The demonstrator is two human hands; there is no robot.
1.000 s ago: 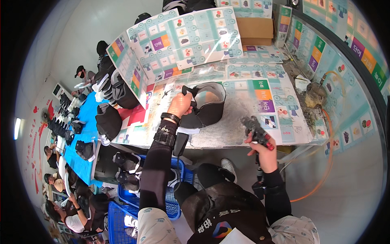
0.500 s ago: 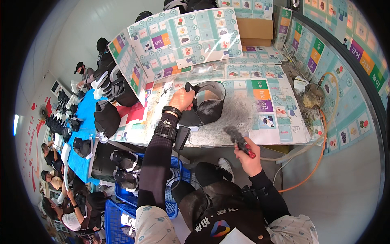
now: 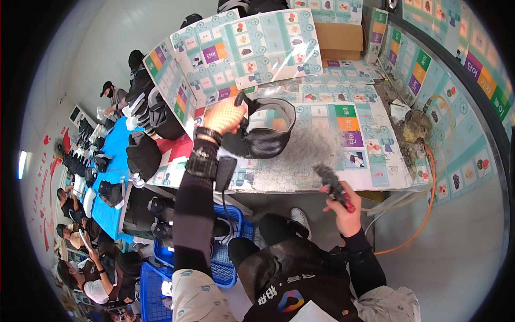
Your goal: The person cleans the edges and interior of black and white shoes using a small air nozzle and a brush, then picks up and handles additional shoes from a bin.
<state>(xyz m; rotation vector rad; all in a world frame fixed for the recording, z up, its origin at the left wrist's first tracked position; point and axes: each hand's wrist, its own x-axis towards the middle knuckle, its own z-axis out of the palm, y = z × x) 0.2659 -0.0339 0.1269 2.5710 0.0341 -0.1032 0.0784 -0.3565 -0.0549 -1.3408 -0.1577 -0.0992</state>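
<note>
Blue baskets [image 3: 224,265] stand below the table's [image 3: 316,161] front edge; at that edge the right hand [image 3: 346,208] is wrapped round a dark tool with a red end [image 3: 333,188]; the left hand [image 3: 224,115] grips the left end of a black cap [image 3: 268,143], over the table's left half; printed panels [image 3: 273,48] and a cardboard box [image 3: 339,40] stand toward the far edge.

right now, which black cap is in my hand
The black cap over the printed table, gripped by your left hand, pale lining showing; other caps are away from your hands.
</note>
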